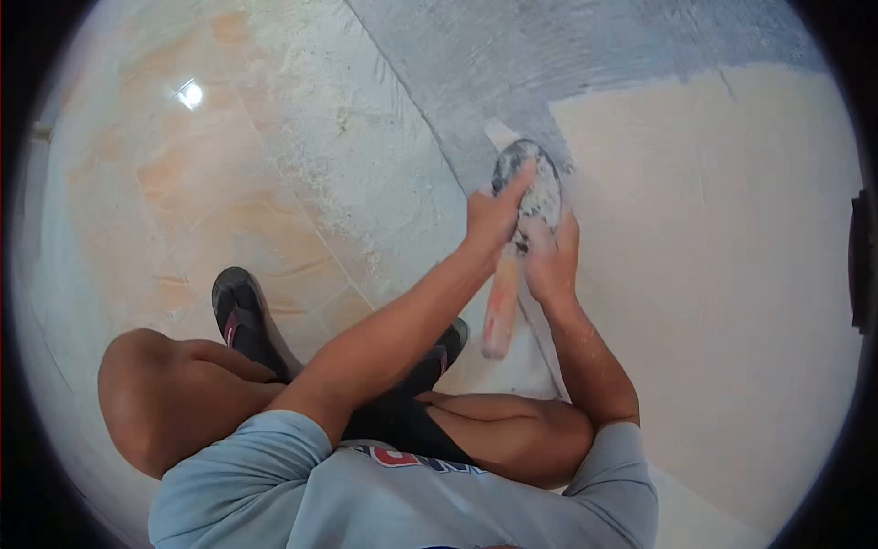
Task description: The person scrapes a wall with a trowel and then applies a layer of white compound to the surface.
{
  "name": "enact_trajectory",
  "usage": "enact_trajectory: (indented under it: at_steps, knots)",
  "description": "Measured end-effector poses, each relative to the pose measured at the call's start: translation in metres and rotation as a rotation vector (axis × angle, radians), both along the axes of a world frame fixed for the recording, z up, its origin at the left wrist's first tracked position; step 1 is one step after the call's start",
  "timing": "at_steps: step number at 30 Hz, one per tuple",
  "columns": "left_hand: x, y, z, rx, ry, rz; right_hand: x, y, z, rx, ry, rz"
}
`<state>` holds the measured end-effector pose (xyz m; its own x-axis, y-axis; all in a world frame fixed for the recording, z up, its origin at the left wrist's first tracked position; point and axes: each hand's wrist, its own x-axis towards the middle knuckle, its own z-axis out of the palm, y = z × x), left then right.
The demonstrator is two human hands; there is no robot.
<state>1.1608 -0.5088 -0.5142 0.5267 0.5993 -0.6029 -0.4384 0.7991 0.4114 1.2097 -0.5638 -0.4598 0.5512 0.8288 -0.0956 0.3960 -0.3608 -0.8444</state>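
Note:
Both my hands grip a wooden-handled trowel (546, 188), its oval dark face smeared with white paste. My left hand (494, 215) is closed at its left side, thumb laid along the face. On the lower right edge my right hand (552, 261) is closed, its fingers partly hidden. The reddish, worn handle (499, 311) points down toward my body. Past the trowel's far end sticks out a pale flat piece (500, 135). Right beside the hands is the wall (695, 210), coated smooth cream, with a rough grey area (567, 55) above it.
White dust and crumbs (338, 137) lie on a pale strip of floor along the wall's base. Orange-and-cream tiles (201, 183) spread to the left. My shoes (240, 306) and bent knees are close below the hands. A dark object (860, 261) shows at the right edge.

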Motion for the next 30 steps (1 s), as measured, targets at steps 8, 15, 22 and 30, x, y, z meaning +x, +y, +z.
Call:
enact_trajectory:
  at_steps: [8,15,22,30]
  knots:
    - [0.005,0.007,-0.019,-0.037,0.018,-0.003,-0.007,0.004,0.006,-0.057,-0.02,-0.027]
    - [0.006,0.012,-0.028,-0.035,0.066,-0.038,0.001,0.011,-0.008,-0.016,-0.047,0.045]
    - [0.015,0.013,-0.032,-0.038,0.062,0.009,0.008,0.014,-0.01,-0.018,-0.121,0.129]
    - [0.022,0.017,-0.055,-0.065,0.076,-0.101,0.003,0.028,-0.006,-0.017,-0.098,0.204]
